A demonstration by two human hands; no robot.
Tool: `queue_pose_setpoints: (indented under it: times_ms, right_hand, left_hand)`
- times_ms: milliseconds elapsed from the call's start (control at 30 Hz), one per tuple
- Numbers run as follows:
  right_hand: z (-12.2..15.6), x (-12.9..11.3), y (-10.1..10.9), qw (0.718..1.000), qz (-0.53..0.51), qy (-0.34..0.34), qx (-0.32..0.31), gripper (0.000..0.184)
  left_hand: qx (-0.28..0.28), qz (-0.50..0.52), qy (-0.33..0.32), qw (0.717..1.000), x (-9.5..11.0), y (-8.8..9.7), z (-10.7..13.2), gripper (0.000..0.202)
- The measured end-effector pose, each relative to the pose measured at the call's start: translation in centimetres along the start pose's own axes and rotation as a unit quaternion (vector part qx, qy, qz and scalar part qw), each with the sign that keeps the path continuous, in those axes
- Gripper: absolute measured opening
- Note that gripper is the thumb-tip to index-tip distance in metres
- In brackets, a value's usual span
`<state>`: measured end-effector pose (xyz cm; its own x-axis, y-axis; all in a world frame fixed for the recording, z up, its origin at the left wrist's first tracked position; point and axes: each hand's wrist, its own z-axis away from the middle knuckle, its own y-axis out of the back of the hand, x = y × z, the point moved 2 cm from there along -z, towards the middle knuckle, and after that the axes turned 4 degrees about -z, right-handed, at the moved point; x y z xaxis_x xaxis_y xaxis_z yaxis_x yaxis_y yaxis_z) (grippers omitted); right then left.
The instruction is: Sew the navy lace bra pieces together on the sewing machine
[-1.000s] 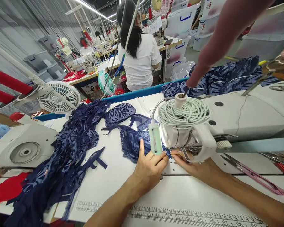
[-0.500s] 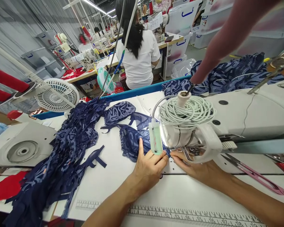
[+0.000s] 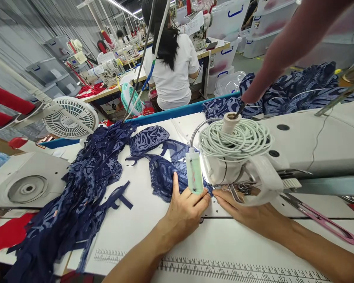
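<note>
A navy lace bra piece lies on the white sewing table, its right end running to the needle area of a sewing machine. My left hand rests on it, index finger stretched over the lace, thumb and other fingertips closed together at the fabric's edge near the needle. From the right, my right hand reaches under the machine head, fingers together at the same edge. The machine head hides part of that hand. A pale green plate hangs over the fabric, just above the left fingertips.
Navy lace pieces lie in a long heap on the left. Pink-handled scissors lie at right, beyond the right wrist. A printed ruler runs along the front edge. Coiled pale cord sits atop the machine. A person in white sits ahead.
Both hands and the fabric stay almost where they were. The machine and scissors appear slightly further right, as the view has shifted a little.
</note>
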<state>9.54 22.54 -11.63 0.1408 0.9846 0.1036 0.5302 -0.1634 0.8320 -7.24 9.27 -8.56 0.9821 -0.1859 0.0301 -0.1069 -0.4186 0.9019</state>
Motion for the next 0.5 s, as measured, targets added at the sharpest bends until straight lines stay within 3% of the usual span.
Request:
queue_pose_setpoints:
  times_ms: [267, 500]
  right_hand:
    - [-0.03, -0.15, 0.15, 0.998, 0.046, 0.035, -0.005, 0.042]
    - [0.04, -0.51, 0.59, 0.999, 0.024, 0.031, -0.008, 0.03]
  left_hand:
    - [-0.006, -0.001, -0.003, 1.0, 0.08, 0.2, -0.17, 0.042]
    - [-0.007, -0.019, -0.006, 1.0, 0.2, 0.27, -0.24, 0.042]
